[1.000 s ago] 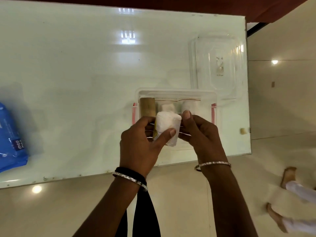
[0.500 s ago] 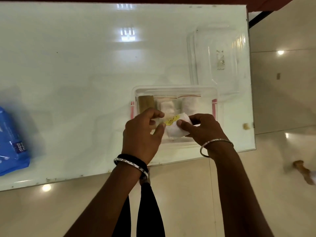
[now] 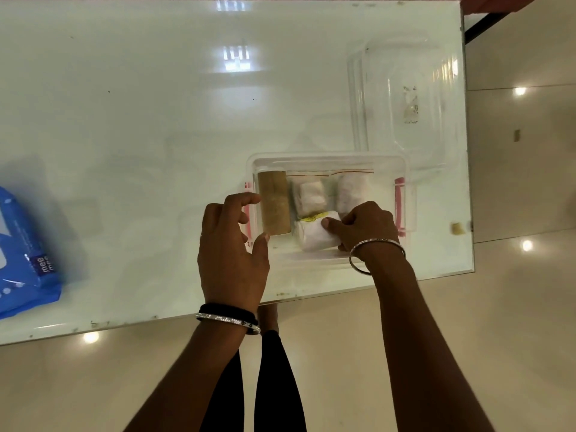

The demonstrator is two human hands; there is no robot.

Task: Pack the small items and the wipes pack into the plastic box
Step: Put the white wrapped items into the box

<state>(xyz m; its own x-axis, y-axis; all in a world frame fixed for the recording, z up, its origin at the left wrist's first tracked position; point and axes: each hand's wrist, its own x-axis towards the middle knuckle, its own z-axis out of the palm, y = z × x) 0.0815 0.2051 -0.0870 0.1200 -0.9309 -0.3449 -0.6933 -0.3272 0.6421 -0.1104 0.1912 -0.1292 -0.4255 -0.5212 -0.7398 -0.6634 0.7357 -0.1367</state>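
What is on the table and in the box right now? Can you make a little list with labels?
box: clear plastic box near the table's front edge, open
inside: brown roll, two white bundles, white roll
right hand: grips the white roll in the box
left hand: open, at the box's left end
wipes pack: blue, far left on the table, not packed
lid: lies behind the box

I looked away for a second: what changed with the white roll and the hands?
The white wrapped roll went from held above the clear plastic box down into it. The left hand let go; the right hand still presses it. The blue wipes pack stayed out.
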